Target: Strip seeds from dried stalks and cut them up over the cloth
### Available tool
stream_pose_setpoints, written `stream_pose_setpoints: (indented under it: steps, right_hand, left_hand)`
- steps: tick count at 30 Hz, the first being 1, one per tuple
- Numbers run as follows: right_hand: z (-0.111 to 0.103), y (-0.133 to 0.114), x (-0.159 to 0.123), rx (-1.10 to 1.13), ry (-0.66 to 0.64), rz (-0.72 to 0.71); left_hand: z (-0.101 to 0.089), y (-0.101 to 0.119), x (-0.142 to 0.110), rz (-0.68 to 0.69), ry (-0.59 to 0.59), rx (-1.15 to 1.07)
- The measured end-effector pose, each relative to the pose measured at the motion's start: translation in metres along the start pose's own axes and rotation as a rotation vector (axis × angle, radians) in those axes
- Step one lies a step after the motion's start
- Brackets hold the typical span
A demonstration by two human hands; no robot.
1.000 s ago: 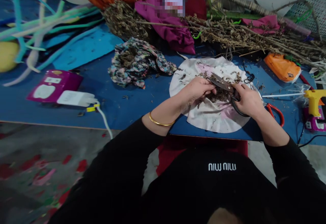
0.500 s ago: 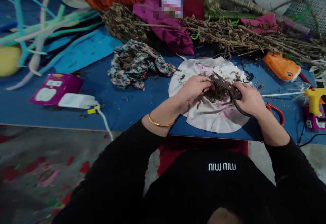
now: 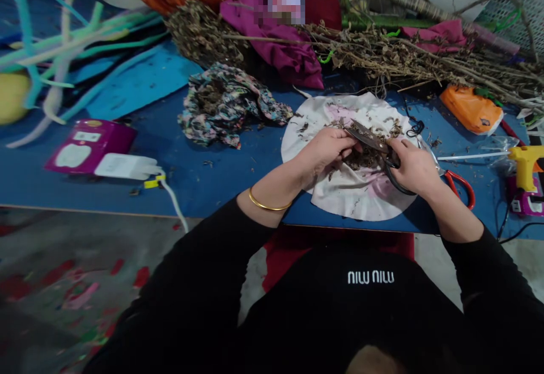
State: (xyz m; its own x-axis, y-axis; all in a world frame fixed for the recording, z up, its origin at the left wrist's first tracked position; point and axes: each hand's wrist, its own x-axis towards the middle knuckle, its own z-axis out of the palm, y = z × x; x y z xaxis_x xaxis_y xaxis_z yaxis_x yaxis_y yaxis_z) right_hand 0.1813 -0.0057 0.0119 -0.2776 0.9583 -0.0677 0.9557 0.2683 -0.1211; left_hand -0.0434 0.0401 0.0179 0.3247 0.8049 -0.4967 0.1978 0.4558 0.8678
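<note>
My right hand [image 3: 414, 164] grips black-handled scissors [image 3: 369, 138], fingers through the handles. Their dark blades point up and left and lie nearly together, the tips by my left fingers. My left hand [image 3: 329, 150] is pinched closed beside the blades, on a small dried plant piece [image 3: 347, 151] mostly hidden by the fingers. Below both hands, a heap of chopped dried leaves [image 3: 361, 160] lies on a round white cloth [image 3: 352, 207] with pale pink patches. Loose crumbs of leaf are scattered over the cloth.
Bundled dried branches [image 3: 395, 56] run along the back. A flowered cloth [image 3: 229, 107] with plant bits lies left of the white cloth. Red-handled scissors [image 3: 461, 187], a yellow glue gun [image 3: 525, 164] and an orange packet [image 3: 471, 110] are at right. A purple box [image 3: 91, 144] sits at left.
The scissor blades have swung closer together from a wider gap. Both hands stay almost in place over the cloth, and the whole view has shifted slightly.
</note>
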Motion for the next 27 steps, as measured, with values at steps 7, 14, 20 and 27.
stream_pose_setpoints:
  steps: [7, 14, 20, 27]
  right_hand:
    - [0.0002, -0.0008, 0.0005, 0.001, -0.011, 0.004]
    - [-0.0013, -0.0025, 0.0007, -0.02, -0.029, 0.018]
    - [0.0009, -0.0014, 0.0006, -0.024, -0.022, 0.005]
    - [0.0053, 0.0027, 0.0028, -0.013, -0.021, -0.006]
  left_hand:
    - [0.0003, -0.0014, 0.0009, -0.023, -0.009, -0.036]
    - [0.0016, -0.0014, 0.003, -0.041, -0.035, -0.022]
    - [0.0012, -0.0007, 0.0023, -0.051, -0.022, -0.035]
    - [-0.0007, -0.0023, 0.0032, -0.063, -0.028, -0.038]
